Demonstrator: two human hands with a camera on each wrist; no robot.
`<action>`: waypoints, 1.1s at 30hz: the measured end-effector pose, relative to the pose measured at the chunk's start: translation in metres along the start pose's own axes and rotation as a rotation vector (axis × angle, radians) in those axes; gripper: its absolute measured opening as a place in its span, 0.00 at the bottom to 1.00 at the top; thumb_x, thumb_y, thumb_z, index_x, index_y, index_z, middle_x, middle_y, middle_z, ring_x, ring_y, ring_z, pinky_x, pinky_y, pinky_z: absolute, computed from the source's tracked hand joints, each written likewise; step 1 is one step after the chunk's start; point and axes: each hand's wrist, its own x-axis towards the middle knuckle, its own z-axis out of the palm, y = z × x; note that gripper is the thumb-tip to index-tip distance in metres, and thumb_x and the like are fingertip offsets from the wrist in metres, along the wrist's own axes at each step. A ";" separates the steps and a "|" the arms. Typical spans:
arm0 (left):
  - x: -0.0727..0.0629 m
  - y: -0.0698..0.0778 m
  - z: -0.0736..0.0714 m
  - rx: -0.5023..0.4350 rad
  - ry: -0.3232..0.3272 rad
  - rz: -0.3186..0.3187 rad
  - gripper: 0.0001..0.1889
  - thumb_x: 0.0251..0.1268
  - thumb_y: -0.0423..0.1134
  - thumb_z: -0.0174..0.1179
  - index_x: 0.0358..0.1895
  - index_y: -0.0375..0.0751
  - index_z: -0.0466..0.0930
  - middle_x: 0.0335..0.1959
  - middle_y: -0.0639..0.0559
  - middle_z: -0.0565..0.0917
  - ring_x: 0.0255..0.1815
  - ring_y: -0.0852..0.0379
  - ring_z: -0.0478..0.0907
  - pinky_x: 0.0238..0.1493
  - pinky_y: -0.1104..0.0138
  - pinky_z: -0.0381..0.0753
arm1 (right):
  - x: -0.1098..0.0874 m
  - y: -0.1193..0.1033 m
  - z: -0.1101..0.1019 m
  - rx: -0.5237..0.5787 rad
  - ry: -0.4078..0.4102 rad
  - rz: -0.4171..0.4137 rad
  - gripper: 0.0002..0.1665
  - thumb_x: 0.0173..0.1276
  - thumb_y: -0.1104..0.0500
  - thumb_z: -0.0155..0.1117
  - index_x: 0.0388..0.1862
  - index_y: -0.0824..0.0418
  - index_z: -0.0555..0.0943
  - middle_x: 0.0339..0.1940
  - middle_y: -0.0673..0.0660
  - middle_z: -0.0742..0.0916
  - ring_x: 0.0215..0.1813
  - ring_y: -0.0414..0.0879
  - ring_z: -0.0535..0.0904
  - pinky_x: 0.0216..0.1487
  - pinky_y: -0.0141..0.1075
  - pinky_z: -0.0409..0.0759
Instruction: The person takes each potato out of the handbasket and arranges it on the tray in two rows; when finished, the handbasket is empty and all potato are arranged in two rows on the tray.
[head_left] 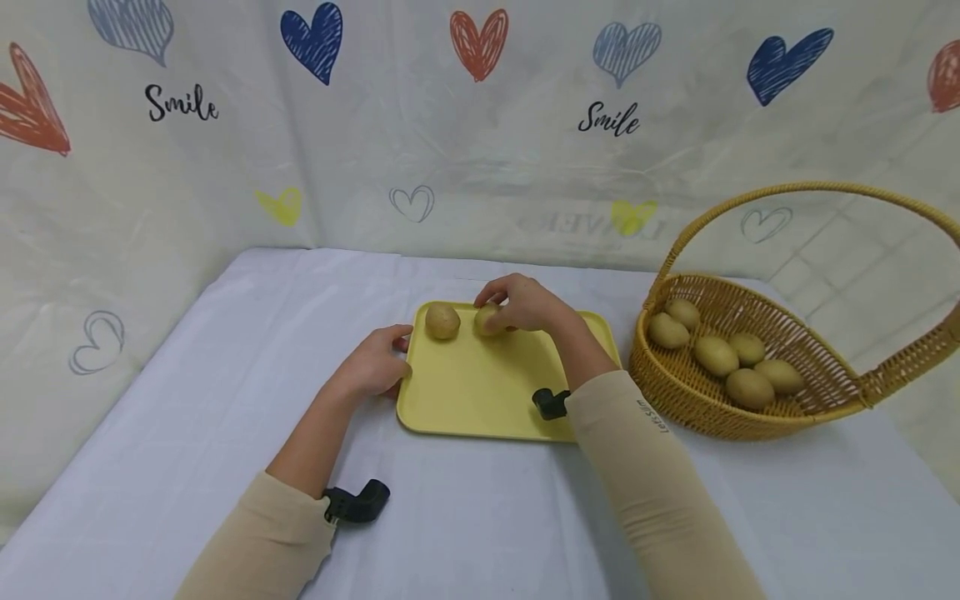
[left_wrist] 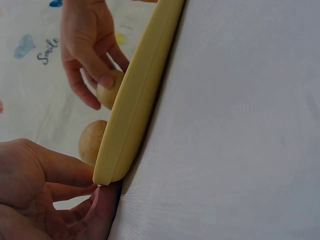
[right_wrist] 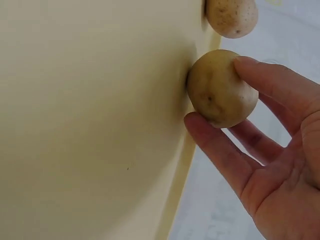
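A yellow tray lies on the white cloth, with a potato at its far left corner. My right hand holds a second potato between thumb and fingers, low at the tray's far edge and just right of the first. Seen from the right wrist, this potato meets the tray surface. At the tray's left side, my left hand grips the rim, its fingertips right at the tray's edge in the left wrist view.
To the right of the tray stands a wicker basket with a tall arched handle. Several potatoes lie inside it. A white curtain printed with hearts hangs behind the table.
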 end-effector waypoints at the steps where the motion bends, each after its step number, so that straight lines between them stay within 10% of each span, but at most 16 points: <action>1: 0.000 0.000 0.000 -0.001 0.000 -0.001 0.42 0.59 0.22 0.53 0.82 0.37 0.56 0.65 0.39 0.69 0.38 0.51 0.80 0.32 0.64 0.88 | 0.000 0.001 0.000 -0.003 0.005 0.000 0.25 0.63 0.63 0.70 0.61 0.57 0.84 0.66 0.62 0.80 0.55 0.53 0.82 0.55 0.46 0.86; 33: 0.003 -0.006 0.002 -0.080 -0.028 0.012 0.43 0.59 0.20 0.51 0.82 0.36 0.54 0.66 0.38 0.68 0.40 0.50 0.82 0.34 0.62 0.89 | 0.000 0.006 0.005 0.088 0.027 -0.041 0.25 0.63 0.63 0.71 0.61 0.57 0.84 0.62 0.59 0.83 0.58 0.53 0.80 0.53 0.45 0.88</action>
